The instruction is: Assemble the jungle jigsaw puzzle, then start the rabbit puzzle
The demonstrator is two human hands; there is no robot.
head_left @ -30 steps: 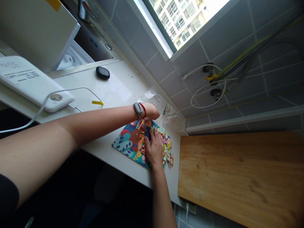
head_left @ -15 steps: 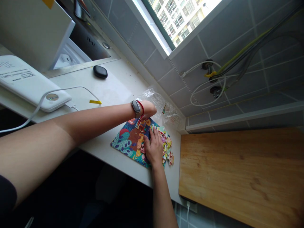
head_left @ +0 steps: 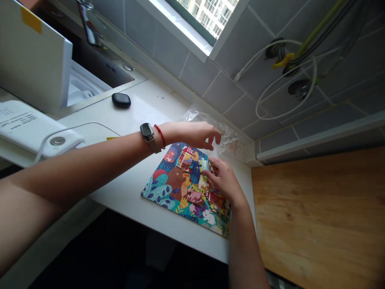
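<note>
- The puzzle board (head_left: 156, 188) lies flat on the white counter (head_left: 129, 100), its lower edge near the counter's front edge.
- Its left side shows a whole picture of leaves and a brown bear. I cannot tell whether that is printed backing or fitted pieces.
- Loose pieces (head_left: 204, 188) lie heaped over the right and lower parts, so that area looks unfinished; a white rabbit shape near the bottom corner looks settled.
- The right hand (head_left: 224, 178) rests on the heap, fingers apart, its fingertips beside a pale blue piece (head_left: 205, 163). Whether it grips that piece is hard to tell.
- The left hand (head_left: 195, 135) hangs just above the board's top edge, fingers curled and thumb near them. Nothing shows between them, but the fingers hide any small piece.
- A clear plastic bag (head_left: 233, 142) lies crumpled just behind the left hand, its contents unclear.
- The right forearm and the heap's lower edge partly hide the board, so the number of pieces left cannot be counted.
</note>
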